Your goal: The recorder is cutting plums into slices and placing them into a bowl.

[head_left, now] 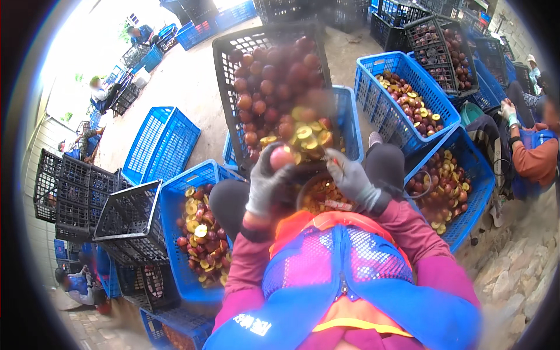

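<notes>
My left hand (pixel 263 189), in a grey glove, has its fingers wrapped round a reddish-purple plum (pixel 282 158). Just to its right is my right hand (pixel 357 182), also gloved. Its fingers are closed together, and what they hold is too blurred to make out. Right beyond both hands, a black crate (pixel 223 87) stands tilted towards me, full of whole plums (pixel 265 87). Cut plum halves with yellow flesh (pixel 309 135) lie at its near right corner. Between my knees, partly hidden by my hands, sits a round container of orange-brown bits (pixel 322 195).
Blue crates of cut plums stand at my left (pixel 175 233), far right (pixel 379 105) and near right (pixel 484 192). Black crates (pixel 76 186) are stacked at the left. A co-worker in an orange sleeve (pixel 534 157) sits at the right; other people sit farther off.
</notes>
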{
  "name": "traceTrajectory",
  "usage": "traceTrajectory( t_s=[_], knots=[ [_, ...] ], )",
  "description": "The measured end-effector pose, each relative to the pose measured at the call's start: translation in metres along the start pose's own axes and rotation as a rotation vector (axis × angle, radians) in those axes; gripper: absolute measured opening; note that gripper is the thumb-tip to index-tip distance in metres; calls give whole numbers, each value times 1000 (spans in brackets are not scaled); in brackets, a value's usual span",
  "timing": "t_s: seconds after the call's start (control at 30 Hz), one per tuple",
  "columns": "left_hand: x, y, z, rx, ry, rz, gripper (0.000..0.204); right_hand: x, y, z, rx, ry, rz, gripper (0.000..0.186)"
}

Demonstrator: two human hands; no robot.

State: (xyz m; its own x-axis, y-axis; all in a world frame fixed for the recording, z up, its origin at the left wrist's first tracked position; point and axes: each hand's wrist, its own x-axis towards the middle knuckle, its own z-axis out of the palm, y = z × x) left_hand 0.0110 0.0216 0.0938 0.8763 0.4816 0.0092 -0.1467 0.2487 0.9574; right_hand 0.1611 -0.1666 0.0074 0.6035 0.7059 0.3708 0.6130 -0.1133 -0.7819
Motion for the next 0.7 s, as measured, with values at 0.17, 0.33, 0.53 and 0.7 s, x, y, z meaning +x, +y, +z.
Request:
traceTrajectory(
  t_s=[0.17, 0.33, 0.53, 0.7],
  knots=[
    [7, -27, -12, -665, 102, -127, 50, 14, -62, 1, 360, -13, 4, 20],
    [-1, -23, -5, -835, -113, -327, 47, -3, -64, 2, 60, -78, -17, 15],
    [-1, -59, -7, -807, -2, -338, 44, -8, -58, 15, -120, -81, 21, 20],
    [-4, -43, 2, -131, -36, -131, 40, -12, -47, 24, -161, -72, 25, 20]
  ],
)
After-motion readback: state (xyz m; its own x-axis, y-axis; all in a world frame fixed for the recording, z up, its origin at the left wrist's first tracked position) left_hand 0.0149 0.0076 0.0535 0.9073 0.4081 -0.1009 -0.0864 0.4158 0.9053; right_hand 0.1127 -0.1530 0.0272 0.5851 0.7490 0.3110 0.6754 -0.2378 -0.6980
